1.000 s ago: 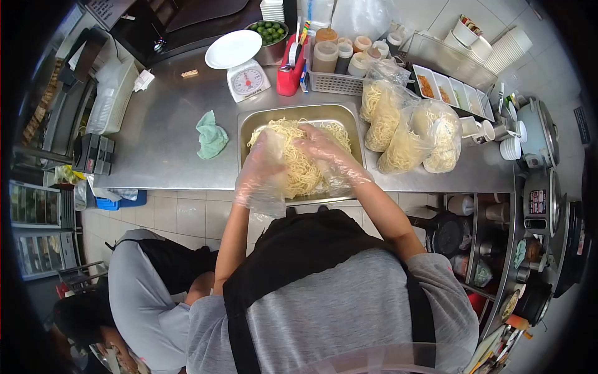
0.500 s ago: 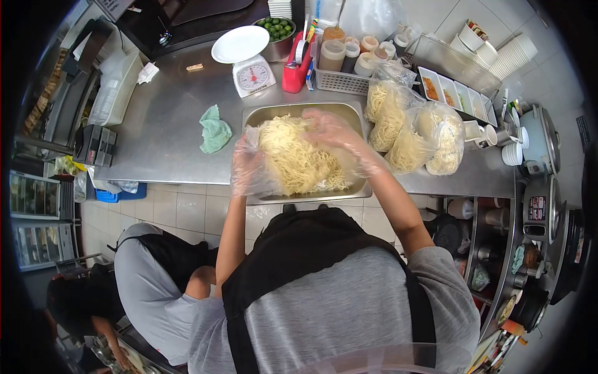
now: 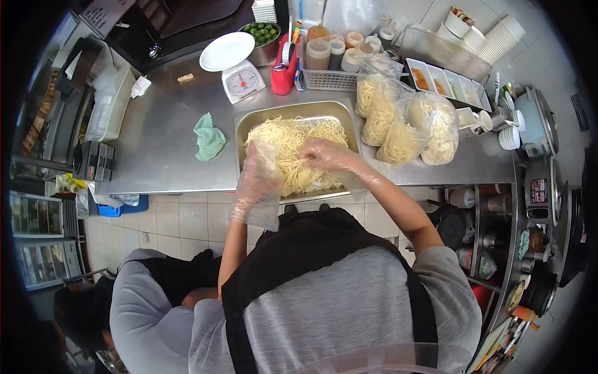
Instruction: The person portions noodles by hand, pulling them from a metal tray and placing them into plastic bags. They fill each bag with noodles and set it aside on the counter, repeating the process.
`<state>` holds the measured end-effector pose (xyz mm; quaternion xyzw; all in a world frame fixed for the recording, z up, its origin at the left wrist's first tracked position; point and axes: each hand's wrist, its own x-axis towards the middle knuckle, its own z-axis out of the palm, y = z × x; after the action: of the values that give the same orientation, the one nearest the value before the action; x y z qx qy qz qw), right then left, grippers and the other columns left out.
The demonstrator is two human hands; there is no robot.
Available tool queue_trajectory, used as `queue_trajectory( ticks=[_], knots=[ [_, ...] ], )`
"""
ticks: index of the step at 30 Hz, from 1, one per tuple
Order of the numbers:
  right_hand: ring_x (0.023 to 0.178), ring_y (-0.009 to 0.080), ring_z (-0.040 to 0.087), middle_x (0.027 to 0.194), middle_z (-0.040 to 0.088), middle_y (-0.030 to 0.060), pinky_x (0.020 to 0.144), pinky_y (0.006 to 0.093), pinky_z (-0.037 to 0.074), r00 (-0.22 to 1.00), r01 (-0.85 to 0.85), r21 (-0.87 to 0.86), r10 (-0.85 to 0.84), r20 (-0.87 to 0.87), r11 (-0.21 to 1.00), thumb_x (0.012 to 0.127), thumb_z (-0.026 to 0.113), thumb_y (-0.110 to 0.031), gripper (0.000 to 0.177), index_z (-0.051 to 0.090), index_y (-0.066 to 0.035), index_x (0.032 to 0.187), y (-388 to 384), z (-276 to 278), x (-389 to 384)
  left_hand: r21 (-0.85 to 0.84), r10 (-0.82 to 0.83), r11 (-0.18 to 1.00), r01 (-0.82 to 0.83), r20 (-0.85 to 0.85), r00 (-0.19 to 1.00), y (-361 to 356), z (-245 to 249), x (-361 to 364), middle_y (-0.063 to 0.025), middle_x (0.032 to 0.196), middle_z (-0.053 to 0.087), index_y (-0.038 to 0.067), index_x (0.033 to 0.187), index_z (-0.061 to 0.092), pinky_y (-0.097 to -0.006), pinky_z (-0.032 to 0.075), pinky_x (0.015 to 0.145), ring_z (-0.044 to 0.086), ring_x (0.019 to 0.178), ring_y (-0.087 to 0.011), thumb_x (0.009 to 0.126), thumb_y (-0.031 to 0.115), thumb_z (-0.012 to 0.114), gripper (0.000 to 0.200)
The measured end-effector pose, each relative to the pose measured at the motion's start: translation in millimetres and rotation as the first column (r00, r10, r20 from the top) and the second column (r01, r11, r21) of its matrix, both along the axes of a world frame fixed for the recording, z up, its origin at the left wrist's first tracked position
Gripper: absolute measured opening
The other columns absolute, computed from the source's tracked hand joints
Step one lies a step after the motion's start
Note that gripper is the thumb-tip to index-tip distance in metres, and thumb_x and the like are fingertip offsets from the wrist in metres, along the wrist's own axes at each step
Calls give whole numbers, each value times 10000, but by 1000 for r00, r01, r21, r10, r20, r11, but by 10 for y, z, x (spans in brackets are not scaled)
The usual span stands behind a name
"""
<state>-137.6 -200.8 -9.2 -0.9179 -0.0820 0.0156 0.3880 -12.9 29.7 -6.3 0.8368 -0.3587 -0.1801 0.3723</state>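
Note:
A heap of pale yellow noodles (image 3: 289,140) fills much of a rectangular metal tray (image 3: 341,110) on the counter. Both my hands wear loose clear plastic gloves. At the heap's left side, my left hand (image 3: 254,177) has its fingers curled against the noodles, partly blurred by the baggy plastic. My right hand (image 3: 325,154) is closed over the right part of the heap, its fingertips down among the strands.
Several clear bags of noodles (image 3: 402,140) stand right of the tray. Behind are a basket of sauce bottles (image 3: 333,80), a red tape dispenser (image 3: 285,78) and a dial scale (image 3: 243,81) bearing a white plate (image 3: 227,51). A green cloth (image 3: 210,137) lies left. Another person (image 3: 149,305) is at lower left.
The noodles, lifted and bunched between my hands before, now lie lower and wider in the tray. My left hand has come down slightly; my right hand has lowered and closed on the noodles.

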Motion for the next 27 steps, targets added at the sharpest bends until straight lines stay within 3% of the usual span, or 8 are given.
queue_trajectory(
  ticks=[5,7,9,14,18,19,23,27],
  knots=[
    [1026,300,538,1095,536,132,899,416,438,975,78,-474,33,221,877,795,669,-233,369,534,-90,1107,191,-164,-276,-225,43,972,-75,-146,988,-165,50,105,-193,1130,598,10,1337,373,-386,494,837,609,980,-320,724,207,742,742],
    [1085,319,537,1168,530,160,968,420,422,999,37,-571,-48,-6,820,800,659,-215,452,511,-93,1209,401,-4,-199,-283,67,955,-91,-94,993,-204,-172,152,-148,1070,615,10,1312,419,-358,492,816,606,923,-268,773,190,707,637],
    [1150,351,508,1307,470,194,999,420,399,988,148,-312,-154,8,938,764,707,-257,579,492,-75,1270,380,-67,-193,-359,109,932,-55,131,985,-241,-311,143,-64,999,628,7,1314,439,-309,483,795,589,842,-167,845,143,655,534],
    [1167,263,514,1284,512,168,984,345,409,964,266,223,-260,-60,938,752,757,-307,670,483,-28,1295,128,-74,85,-259,-15,956,-135,-504,863,-154,-177,324,-30,1015,611,37,1223,517,-291,468,775,567,859,-127,850,201,653,429],
    [1094,179,545,1216,572,156,935,308,432,938,343,419,-331,-102,841,785,763,-296,685,464,49,1295,113,122,95,-287,-27,927,-240,-691,722,-79,-308,368,-23,1062,600,58,1191,554,-288,467,778,569,891,-130,850,219,665,393],
    [1090,177,545,1207,578,155,935,304,432,925,381,333,-356,-136,863,789,759,-293,686,459,59,1296,109,232,132,-276,-45,943,-187,-660,750,-38,-290,376,-28,1069,602,53,1201,549,-292,467,796,568,911,-136,841,198,670,407],
    [1085,181,546,1277,530,131,933,308,439,846,531,680,-269,-461,506,815,731,-303,693,429,46,1333,109,170,158,-304,-65,952,-15,-250,966,-58,-205,303,-15,1078,580,52,1300,496,-279,471,815,542,931,-115,807,76,687,529],
    [1066,171,548,1336,472,122,935,321,440,934,356,759,-193,-299,545,810,735,-220,701,389,-7,1382,220,376,71,-401,-115,913,78,-68,991,-189,474,-88,-87,1173,600,20,1255,532,-328,445,932,566,1065,-193,725,40,724,564]
  ],
)
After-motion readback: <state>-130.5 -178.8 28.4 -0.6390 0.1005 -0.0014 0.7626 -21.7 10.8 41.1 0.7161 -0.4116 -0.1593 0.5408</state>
